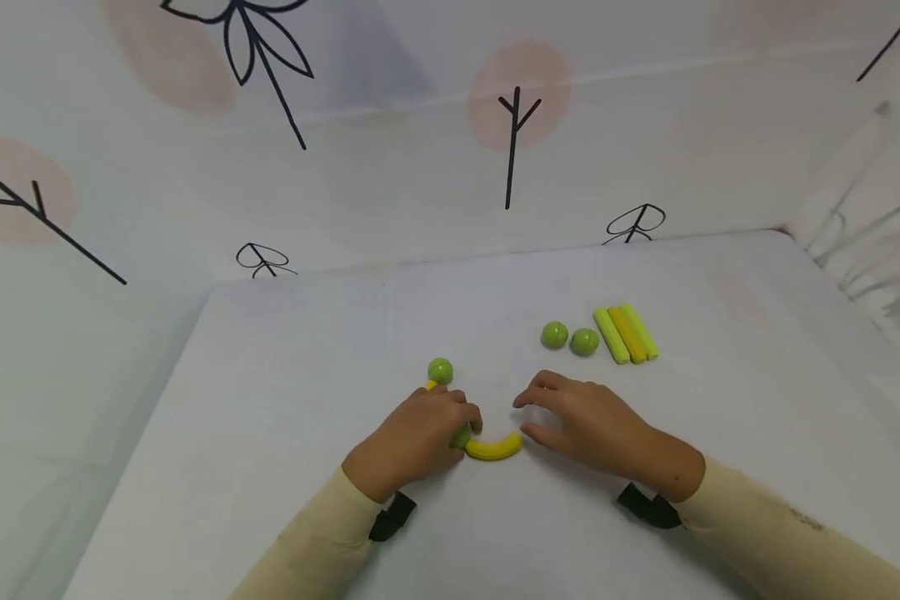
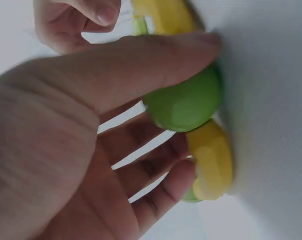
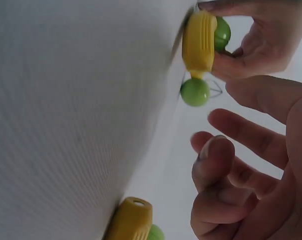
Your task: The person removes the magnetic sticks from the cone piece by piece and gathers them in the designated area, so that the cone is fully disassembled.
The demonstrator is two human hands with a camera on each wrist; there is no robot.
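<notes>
My left hand [image 1: 423, 433] pinches a green ball [image 2: 186, 105] between thumb and fingers, low on the white surface. Against this ball, a yellow curved piece [image 1: 493, 450] reaches out to the right. Beyond the left fingers, another yellow piece [image 2: 211, 160] leads from the held ball towards a second green ball [image 1: 440, 371]; the hand hides much of it in the head view. My right hand [image 1: 588, 421] hovers just right of the curved piece's free end, its fingers loosely bent and holding nothing.
Two green balls [image 1: 555, 335] lie behind the right hand. Beside them sit three short sticks [image 1: 626, 334], two yellow-green around a yellow one. A pale cloth wall [image 1: 420, 208] with black line drawings rises at the back and left.
</notes>
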